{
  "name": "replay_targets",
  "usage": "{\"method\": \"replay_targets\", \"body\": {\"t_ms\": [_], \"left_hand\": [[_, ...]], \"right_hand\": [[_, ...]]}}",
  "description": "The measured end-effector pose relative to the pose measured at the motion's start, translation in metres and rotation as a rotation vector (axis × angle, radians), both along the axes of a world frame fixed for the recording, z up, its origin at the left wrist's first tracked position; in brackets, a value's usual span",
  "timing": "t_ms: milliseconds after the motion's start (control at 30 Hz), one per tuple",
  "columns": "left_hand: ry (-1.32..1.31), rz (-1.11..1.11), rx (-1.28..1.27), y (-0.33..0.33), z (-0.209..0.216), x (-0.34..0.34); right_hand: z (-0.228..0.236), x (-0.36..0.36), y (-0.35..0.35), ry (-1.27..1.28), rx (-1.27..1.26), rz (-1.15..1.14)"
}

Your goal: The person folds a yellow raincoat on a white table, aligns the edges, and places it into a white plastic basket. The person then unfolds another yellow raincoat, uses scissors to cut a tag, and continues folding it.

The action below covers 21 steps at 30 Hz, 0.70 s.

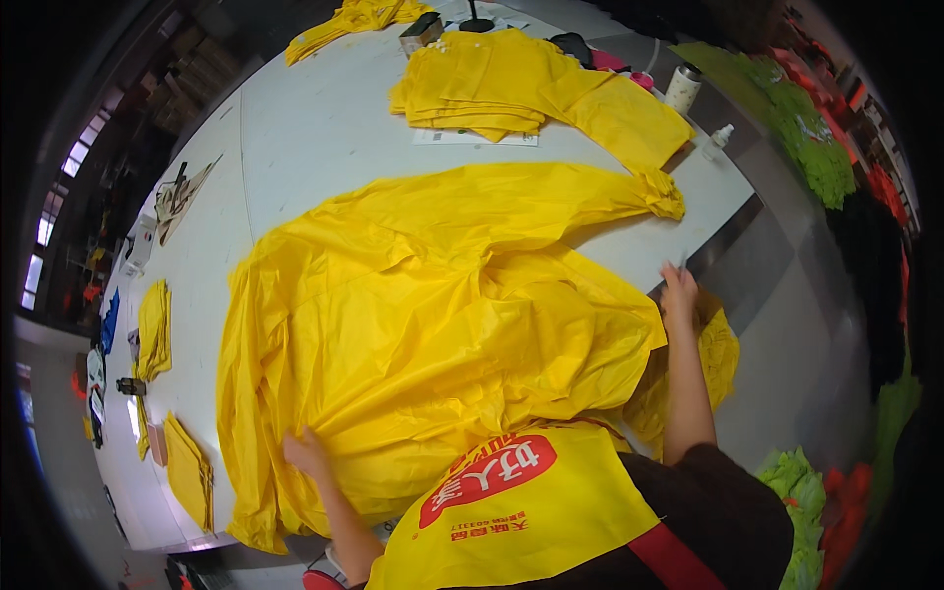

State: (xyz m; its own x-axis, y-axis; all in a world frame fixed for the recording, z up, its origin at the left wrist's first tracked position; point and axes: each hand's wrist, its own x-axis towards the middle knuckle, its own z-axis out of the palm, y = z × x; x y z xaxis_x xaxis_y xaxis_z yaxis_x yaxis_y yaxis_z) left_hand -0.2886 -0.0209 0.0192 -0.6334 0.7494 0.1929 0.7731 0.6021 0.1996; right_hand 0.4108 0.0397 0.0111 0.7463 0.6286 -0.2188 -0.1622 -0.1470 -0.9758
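Observation:
A large yellow long-sleeved garment (423, 305) of thin, crinkled fabric is spread over the table in front of me. One sleeve stretches to the far right and ends in a gathered cuff (664, 195). My left hand (309, 454) is at the garment's near left part, its fingers closed on a fold of the fabric. Beyond the garment's right edge, my right hand (678, 295) is raised with its fingers curled together. Something small and thin seems to show at its fingertips, too small to name. More yellow fabric (723, 359) hangs beside my right forearm, below the table edge.
Folded yellow garments (482, 84) lie stacked at the back of the white table (305, 128). A bottle (682, 88) and a small spray bottle (719, 141) stand near the right corner. Folded yellow pieces (189, 472) lie at left. Green fabric (801, 138) is piled beyond the aisle.

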Motion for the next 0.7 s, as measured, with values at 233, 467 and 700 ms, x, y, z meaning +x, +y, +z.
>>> {"method": "replay_targets", "body": {"t_ms": [233,467,700], "left_hand": [[-0.434,-1.279,-0.044,0.034,0.002,0.251],[-1.343,-0.774,-0.057,0.039,0.036,0.216],[-2.569,-0.483,0.632,0.028,0.107,0.155]], "right_hand": [[-0.018,-0.031,0.195,0.232,0.262,-0.309],[0.163,-0.221,0.163,-0.528,0.808,0.443],[0.075,-0.315,0.068,-1.161,0.975,1.149]]}}
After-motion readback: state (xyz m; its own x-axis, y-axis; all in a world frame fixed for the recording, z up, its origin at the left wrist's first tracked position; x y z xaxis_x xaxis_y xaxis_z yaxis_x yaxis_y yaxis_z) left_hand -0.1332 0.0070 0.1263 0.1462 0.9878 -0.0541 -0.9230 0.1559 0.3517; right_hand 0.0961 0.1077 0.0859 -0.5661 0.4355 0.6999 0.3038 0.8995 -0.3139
